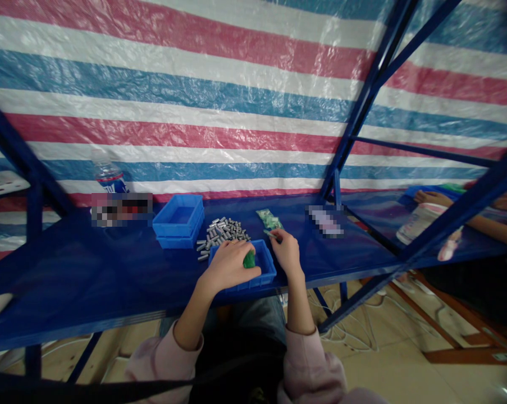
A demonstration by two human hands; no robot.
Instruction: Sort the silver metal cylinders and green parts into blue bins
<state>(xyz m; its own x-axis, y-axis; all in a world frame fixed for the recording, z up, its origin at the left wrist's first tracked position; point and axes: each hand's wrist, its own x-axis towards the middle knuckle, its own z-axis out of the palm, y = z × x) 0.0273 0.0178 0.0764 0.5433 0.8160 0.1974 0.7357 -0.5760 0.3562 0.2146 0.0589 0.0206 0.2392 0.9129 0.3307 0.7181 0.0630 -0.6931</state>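
My left hand (230,265) is over the blue bin (271,276) near the table's front edge, its fingers curled round a crumpled green thing (249,259), perhaps plastic. Its fingers hide part of the bin and what lies inside. To the right, my right hand (288,251) pinches a small pale-green piece (272,234), too small to name. Just beyond those fingertips lies a green-and-white packet (268,217). A heap of short grey metal cylinders (224,230) spreads behind the bin, close to my left hand.
Two stacked blue bins (178,224) stand left of the heap. A plastic bottle (110,177) and blurred items are at the back left. Blue steel frame bars (369,95) rise on the right. Another person's hand (433,198) is at the far right, near a white bag (419,223).
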